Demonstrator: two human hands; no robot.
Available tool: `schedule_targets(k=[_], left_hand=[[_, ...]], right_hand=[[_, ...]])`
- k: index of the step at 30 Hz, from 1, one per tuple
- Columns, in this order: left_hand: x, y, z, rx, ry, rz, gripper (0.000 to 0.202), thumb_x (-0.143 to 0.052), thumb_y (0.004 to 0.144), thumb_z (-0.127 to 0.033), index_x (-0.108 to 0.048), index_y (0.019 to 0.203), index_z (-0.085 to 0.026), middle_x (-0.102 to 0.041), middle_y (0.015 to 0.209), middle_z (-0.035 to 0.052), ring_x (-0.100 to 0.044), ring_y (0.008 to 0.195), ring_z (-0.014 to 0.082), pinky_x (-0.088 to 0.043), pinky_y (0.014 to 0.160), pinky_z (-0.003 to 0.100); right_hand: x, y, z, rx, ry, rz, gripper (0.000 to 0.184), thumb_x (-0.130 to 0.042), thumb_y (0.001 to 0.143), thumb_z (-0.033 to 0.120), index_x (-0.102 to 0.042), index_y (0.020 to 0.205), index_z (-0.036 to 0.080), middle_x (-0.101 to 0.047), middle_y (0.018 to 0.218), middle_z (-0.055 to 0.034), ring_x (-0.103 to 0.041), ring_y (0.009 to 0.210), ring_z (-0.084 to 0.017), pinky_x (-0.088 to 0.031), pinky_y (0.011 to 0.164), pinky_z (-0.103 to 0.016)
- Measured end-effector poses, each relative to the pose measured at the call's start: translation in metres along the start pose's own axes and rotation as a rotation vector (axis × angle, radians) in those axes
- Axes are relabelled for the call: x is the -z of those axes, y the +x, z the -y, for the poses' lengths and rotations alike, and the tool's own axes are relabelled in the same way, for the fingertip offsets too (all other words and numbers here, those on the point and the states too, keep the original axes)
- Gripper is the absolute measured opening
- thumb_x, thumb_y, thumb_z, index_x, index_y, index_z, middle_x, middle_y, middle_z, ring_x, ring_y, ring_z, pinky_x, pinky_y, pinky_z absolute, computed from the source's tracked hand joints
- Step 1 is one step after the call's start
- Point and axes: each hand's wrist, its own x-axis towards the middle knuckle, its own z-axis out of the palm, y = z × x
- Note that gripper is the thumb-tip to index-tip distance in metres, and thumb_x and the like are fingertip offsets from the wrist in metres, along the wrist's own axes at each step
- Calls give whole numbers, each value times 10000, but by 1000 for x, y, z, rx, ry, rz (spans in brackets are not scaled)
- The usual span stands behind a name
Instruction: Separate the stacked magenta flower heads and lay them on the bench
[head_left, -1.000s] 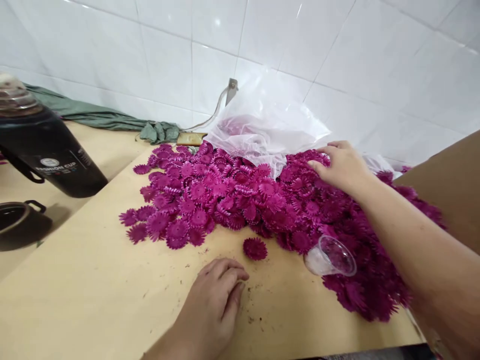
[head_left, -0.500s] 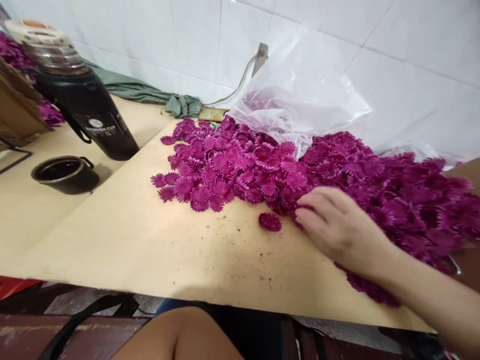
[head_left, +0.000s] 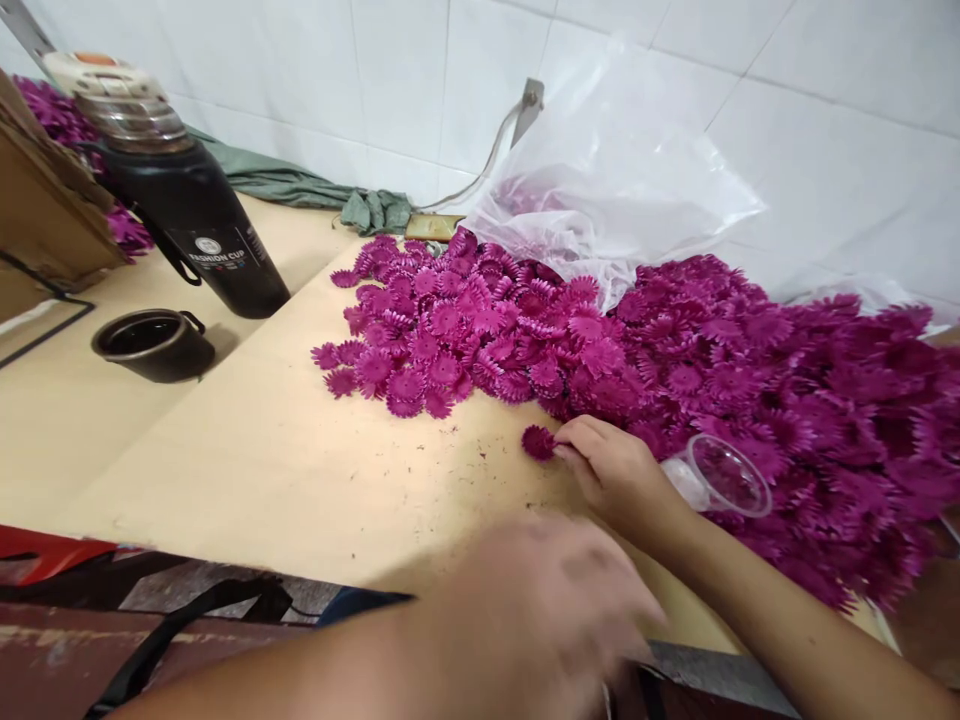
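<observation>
A large heap of magenta artificial flower heads [head_left: 675, 360] covers the right half of the tan table [head_left: 247, 460]. One loose flower head [head_left: 537, 441] lies on the bare table in front of the heap. My right hand [head_left: 611, 470] rests beside it, fingers curled, with the fingertips touching that flower. A clear plastic cup [head_left: 716, 478] lies on its side against the heap, just right of my right hand. My left hand [head_left: 540, 610] is near the table's front edge, close to the camera and smeared by motion, so its fingers do not show.
A clear plastic bag [head_left: 615, 190] with more flowers leans against the white tiled wall. A black thermos [head_left: 184, 210] and its black cup lid [head_left: 150, 345] stand at left. A cardboard box [head_left: 45, 210] sits at far left, a green cloth [head_left: 300, 190] along the wall.
My right hand has drawn back from the heap to the single loose flower. My left hand has come up into view at the front edge. The cup is uncovered again.
</observation>
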Motion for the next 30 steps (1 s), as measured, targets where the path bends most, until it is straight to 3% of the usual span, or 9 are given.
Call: schedule_targets(k=[2,4,6,9,12,15,19,22,30], left_hand=[[24,32,19,27,-102,43,262,-413,903,-269,-607,1076,-235,-667,1032,55,-620,971,186,-518,859,345],[41,56,34,86,6,-17,287,-464,872,-261,-571,1127,-187,-638,1117,93,-595,1037,224,-500,896,400],[48,73,40,107,147,55,343,-488,868,-272,-541,1182,-143,-602,1172,128,-564,1093,260,-474,930,438],[39,95,35,90,324,198,354,-492,879,-312,-571,1154,-103,-610,1097,146,-583,1028,299,-477,896,460],[22,114,29,63,433,314,271,-533,857,-296,-645,1005,-99,-624,1021,154,-601,976,315,-486,856,450],[13,121,33,60,420,296,235,-602,806,-261,-645,985,-115,-611,1029,147,-609,948,302,-498,819,419],[16,117,46,108,361,250,177,-648,757,-254,-650,905,-157,-607,930,87,-616,871,256,-506,766,377],[18,114,51,64,335,249,92,-628,780,-247,-647,823,-168,-637,880,70,-612,871,242,-494,771,369],[15,116,45,79,112,300,215,-500,874,-251,-645,730,-184,-692,751,18,-622,706,180,-447,670,310]], right_hand=[[4,0,3,-89,139,-11,178,-429,855,130,-596,812,172,-660,740,-53,-622,660,-174,-486,599,-287],[14,3,6,-153,217,-4,152,-447,849,151,-594,838,184,-674,736,-37,-639,649,-170,-492,587,-281],[31,7,6,-166,217,-27,134,-465,843,185,-599,833,197,-685,734,-33,-650,651,-178,-500,592,-293],[68,18,-8,-200,101,-151,99,-514,814,235,-607,783,223,-669,693,-27,-628,599,-184,-498,573,-324],[107,29,-37,-456,-146,-317,57,-573,783,257,-619,813,241,-639,670,-34,-601,569,-197,-506,603,-399],[126,31,-59,-609,-370,-284,207,-610,766,238,-621,971,221,-657,820,-108,-634,835,-295,-494,774,-498],[120,6,-49,-371,-462,-306,243,-493,847,342,-621,991,195,-650,1021,-188,-585,1028,-349,-450,892,-515],[107,-26,-30,-316,-337,-269,265,-446,874,435,-630,820,253,-684,749,-85,-651,728,-275,-515,659,-442],[78,-57,-30,-241,-200,279,273,-466,881,316,-559,641,223,-618,612,-13,-579,577,-195,-413,566,-330]])
